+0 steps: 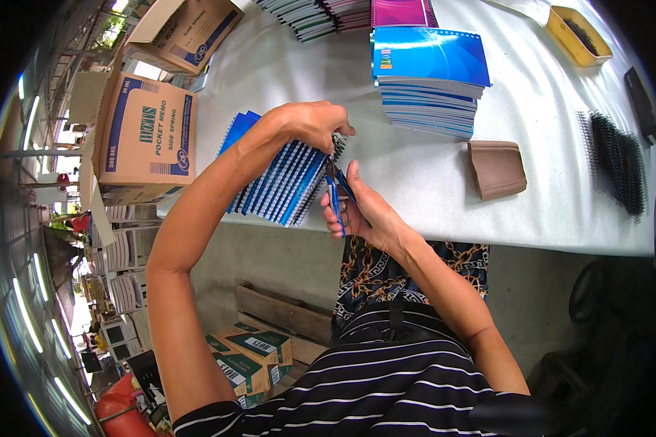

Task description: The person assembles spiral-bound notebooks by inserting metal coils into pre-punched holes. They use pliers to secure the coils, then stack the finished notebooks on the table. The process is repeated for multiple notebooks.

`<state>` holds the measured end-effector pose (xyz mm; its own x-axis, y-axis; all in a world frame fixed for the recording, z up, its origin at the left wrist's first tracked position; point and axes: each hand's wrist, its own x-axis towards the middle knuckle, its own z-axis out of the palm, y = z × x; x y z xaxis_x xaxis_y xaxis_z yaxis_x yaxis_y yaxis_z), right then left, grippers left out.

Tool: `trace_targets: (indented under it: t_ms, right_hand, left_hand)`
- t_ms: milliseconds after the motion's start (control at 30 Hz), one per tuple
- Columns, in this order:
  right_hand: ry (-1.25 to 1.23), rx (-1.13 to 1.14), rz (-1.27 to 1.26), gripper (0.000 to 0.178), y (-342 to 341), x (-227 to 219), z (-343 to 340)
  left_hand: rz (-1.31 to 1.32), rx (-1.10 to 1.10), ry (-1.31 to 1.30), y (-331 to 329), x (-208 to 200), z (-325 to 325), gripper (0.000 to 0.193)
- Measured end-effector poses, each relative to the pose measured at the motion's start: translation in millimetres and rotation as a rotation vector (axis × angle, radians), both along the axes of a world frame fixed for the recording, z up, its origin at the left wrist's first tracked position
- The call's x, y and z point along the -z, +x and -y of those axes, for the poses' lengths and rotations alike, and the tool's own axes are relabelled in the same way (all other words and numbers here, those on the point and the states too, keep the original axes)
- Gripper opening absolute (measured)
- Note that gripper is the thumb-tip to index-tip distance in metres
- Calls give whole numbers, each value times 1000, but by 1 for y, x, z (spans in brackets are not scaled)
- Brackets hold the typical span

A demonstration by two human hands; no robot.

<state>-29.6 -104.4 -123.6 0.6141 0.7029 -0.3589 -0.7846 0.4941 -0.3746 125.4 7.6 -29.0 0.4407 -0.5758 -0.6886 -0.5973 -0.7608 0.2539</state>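
A row of blue spiral notebooks (270, 178) lies on the white-covered table, with coil-bound edges facing up. My left hand (310, 125) reaches over their right end, its fingers bent down and closed at a black spiral coil (337, 146). The fingertips are partly hidden there. In my right hand (364, 211) are blue-handled pliers (334, 191), held with fingers around the handles. Their dark jaws point up at the coil ends, just below my left fingers. Whether the jaws touch the coil I cannot tell.
A tall stack of blue notebooks (434, 98) stands at the far middle, near a pink notebook (404, 12). Rightward lie a brown folded pouch (497, 169), black spiral coils (616, 164) and a yellow tray (579, 36). Open cardboard boxes (149, 135) stand left; cartons (251, 357) sit below.
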Motion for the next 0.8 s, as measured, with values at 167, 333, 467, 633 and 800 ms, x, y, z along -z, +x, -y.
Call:
trace_targets:
  t_ms: [167, 333, 467, 633, 800]
  right_hand:
    - [-56, -49, -9, 72, 12, 0, 0]
    - [-163, -16, 101, 74, 4, -6, 4]
    - [-114, -15, -16, 77, 4, -2, 11]
    - [-77, -7, -51, 77, 10, -2, 11]
    - [31, -49, -104, 73, 15, 5, 10]
  left_hand:
    - [62, 12, 5, 0, 2, 2, 61]
    - [115, 49, -46, -1, 14, 2, 60]
    - [37, -24, -137, 4, 15, -5, 60]
    - [18, -91, -112, 4, 16, -1, 61]
    - [194, -66, -65, -6, 19, 4, 60]
